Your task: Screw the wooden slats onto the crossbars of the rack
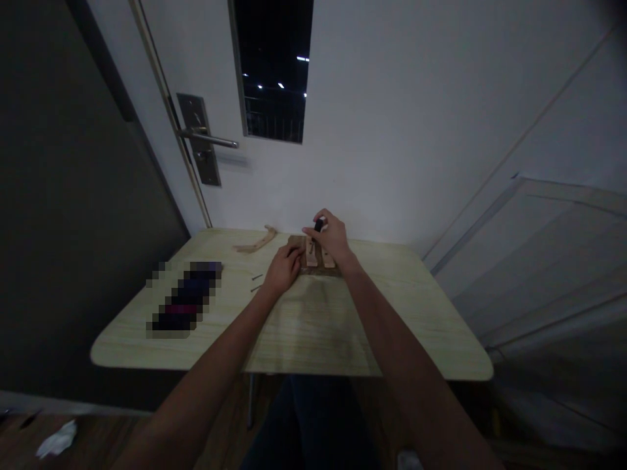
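Observation:
A dark brown wooden board [313, 271] lies near the back of the table, with two pale wooden pieces on it, the left one [311, 256] and the right one [328, 261]. My left hand [284, 266] grips the board's left side, fingers bent over its top. Above the left pale piece, my right hand [334, 236] pinches the black handle of a small screwdriver [319, 225] between thumb and fingers. A thin dark shank or screw shows below the handle at that piece; where its tip meets the wood is too small to tell.
Two screws [257, 277] lie left of my left hand. Behind them is a curved pale wooden hook piece [259, 243]. A pixelated dark object [186, 297] rests on the table's left side. A white door with a metal handle [210, 138] stands directly behind the table [313, 339].

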Demonstrator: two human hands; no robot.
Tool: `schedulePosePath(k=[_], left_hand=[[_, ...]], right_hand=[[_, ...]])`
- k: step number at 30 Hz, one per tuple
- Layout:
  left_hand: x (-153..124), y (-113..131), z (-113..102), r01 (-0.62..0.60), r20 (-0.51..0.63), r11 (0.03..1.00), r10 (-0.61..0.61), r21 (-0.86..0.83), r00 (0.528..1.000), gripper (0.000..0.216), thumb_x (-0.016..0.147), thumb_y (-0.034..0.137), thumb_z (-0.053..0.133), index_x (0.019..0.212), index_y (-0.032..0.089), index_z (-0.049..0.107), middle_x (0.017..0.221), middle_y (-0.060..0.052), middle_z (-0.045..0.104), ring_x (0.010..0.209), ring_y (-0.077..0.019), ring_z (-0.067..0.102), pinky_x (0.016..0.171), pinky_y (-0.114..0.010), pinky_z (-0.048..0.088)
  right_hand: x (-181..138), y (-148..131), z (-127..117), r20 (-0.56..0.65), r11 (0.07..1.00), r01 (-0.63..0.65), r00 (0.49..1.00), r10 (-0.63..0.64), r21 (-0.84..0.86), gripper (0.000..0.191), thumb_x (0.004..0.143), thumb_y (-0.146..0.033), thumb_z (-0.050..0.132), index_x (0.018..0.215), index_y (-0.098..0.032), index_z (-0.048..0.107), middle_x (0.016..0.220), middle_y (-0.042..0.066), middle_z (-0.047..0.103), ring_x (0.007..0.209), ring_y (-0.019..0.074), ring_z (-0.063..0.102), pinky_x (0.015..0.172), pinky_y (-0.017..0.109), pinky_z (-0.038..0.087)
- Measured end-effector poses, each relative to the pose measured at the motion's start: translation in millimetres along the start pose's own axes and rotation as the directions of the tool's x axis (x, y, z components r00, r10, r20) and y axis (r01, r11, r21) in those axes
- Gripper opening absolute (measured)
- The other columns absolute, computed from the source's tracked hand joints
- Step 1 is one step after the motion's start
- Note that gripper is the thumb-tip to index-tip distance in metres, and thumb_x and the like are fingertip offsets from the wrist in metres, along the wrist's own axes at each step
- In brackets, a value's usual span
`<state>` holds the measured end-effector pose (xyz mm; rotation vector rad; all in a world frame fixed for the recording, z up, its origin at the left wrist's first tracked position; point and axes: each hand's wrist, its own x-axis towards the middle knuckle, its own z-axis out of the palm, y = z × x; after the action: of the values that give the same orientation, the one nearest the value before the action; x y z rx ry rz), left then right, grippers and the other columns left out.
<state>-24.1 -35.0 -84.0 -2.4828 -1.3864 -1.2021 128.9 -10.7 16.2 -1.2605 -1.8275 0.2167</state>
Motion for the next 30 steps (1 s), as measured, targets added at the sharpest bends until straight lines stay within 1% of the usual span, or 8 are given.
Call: schedulePosePath(k=[4,8,12,15,17,22,26,30], left_hand=[[0.1,-0.4,1.0,0.003,-0.001,1.0,-0.003,0.005,1.0,0.035,0.09,0.021,0.037,0.117,0.011,0.057,0.116,-0.013,0.054,0.11,-0.0239,0.047,0.1,-0.041,0.042],[0.4,-0.3,1.3,-0.004,-0.006,1.0,0.004,0.011,1.0,0.035,0.09,0.02,0.037,0.117,0.011,0.057,0.116,-0.014,0.055,0.11,-0.0239,0.047,0.1,-0.041,0.041],[0.1,-0.5,1.1,-0.001,-0.004,1.0,0.001,0.0,1.0,0.036,0.09,0.021,0.037,0.118,0.012,0.057,0.116,-0.013,0.054,0.11,-0.0242,0.047,0.1,-0.042,0.042],[0.0,-0.9,1.1,0.007,-0.007,1.0,-0.007,-0.017,1.0,0.036,0.09,0.021,0.036,0.117,0.012,0.058,0.117,-0.013,0.054,0.111,-0.0238,0.047,0.1,-0.042,0.042],[0.1,-1.6,1.4,0.005,-0.006,1.0,-0.006,-0.027,1.0,0.036,0.09,0.021,0.036,0.117,0.012,0.058,0.118,-0.013,0.054,0.112,-0.0235,0.046,0.101,-0.042,0.041],[0.4,-2.2,1.9,0.002,-0.004,1.0,-0.002,-0.028,1.0,0.036,0.09,0.022,0.036,0.116,0.011,0.058,0.117,-0.014,0.055,0.111,-0.0235,0.047,0.101,-0.041,0.041],[0.6,-0.8,1.3,0.007,-0.003,0.999,-0.007,-0.036,1.0,0.036,0.09,0.022,0.036,0.116,0.01,0.058,0.117,-0.014,0.054,0.11,-0.0232,0.047,0.101,-0.04,0.041],[0.3,-0.2,1.1,0.02,0.009,0.999,-0.019,-0.04,1.0,0.036,0.089,0.021,0.036,0.117,0.012,0.058,0.118,-0.013,0.054,0.113,-0.0234,0.047,0.101,-0.042,0.04]], right_hand=[[4.1,1.3,-3.6,0.059,0.983,0.013,0.998,-0.025,0.184,0.015,0.075,-0.033,0.064,0.082,-0.021,0.061,0.081,0.001,0.065,0.071,0.0132,0.06,0.068,0.026,0.047],[1.2,4.5,-4.8,0.164,0.967,-0.03,0.986,-0.012,0.252,0.027,0.088,-0.034,0.044,0.105,-0.021,0.06,0.092,0.003,0.067,0.056,0.0091,0.057,0.06,0.025,0.047],[-2.3,3.4,-6.5,0.105,0.993,0.056,0.992,-0.068,0.108,0.026,0.089,-0.029,0.042,0.105,-0.019,0.062,0.092,0.005,0.068,0.067,0.0114,0.059,0.068,0.026,0.046],[-2.4,-1.8,-6.9,0.021,0.995,0.018,1.0,-0.015,-0.102,0.018,0.084,-0.034,0.053,0.086,-0.019,0.064,0.078,0.004,0.067,0.069,0.0147,0.058,0.068,0.027,0.043],[-1.8,-5.9,-6.7,-0.019,0.977,-0.001,1.0,-0.003,-0.214,0.015,0.083,-0.033,0.055,0.085,-0.02,0.063,0.073,0.003,0.065,0.068,0.0156,0.057,0.065,0.027,0.041],[-0.5,-12.4,-6.1,0.027,0.932,0.003,1.0,0.007,-0.362,0.025,0.088,-0.04,0.047,0.088,-0.021,0.062,0.081,0.007,0.066,0.074,0.0182,0.058,0.065,0.029,0.039],[-1.1,-14.5,-8.5,0.095,0.934,0.05,0.995,-0.017,-0.355,0.028,0.091,-0.033,0.041,0.097,-0.015,0.062,0.099,0.013,0.065,0.088,0.0204,0.059,0.075,0.031,0.042],[-0.3,-14.4,-13.8,0.213,0.984,0.047,0.977,-0.01,-0.17,0.03,0.088,-0.017,0.039,0.11,-0.015,0.059,0.102,0.009,0.066,0.091,0.0177,0.059,0.082,0.029,0.042]])
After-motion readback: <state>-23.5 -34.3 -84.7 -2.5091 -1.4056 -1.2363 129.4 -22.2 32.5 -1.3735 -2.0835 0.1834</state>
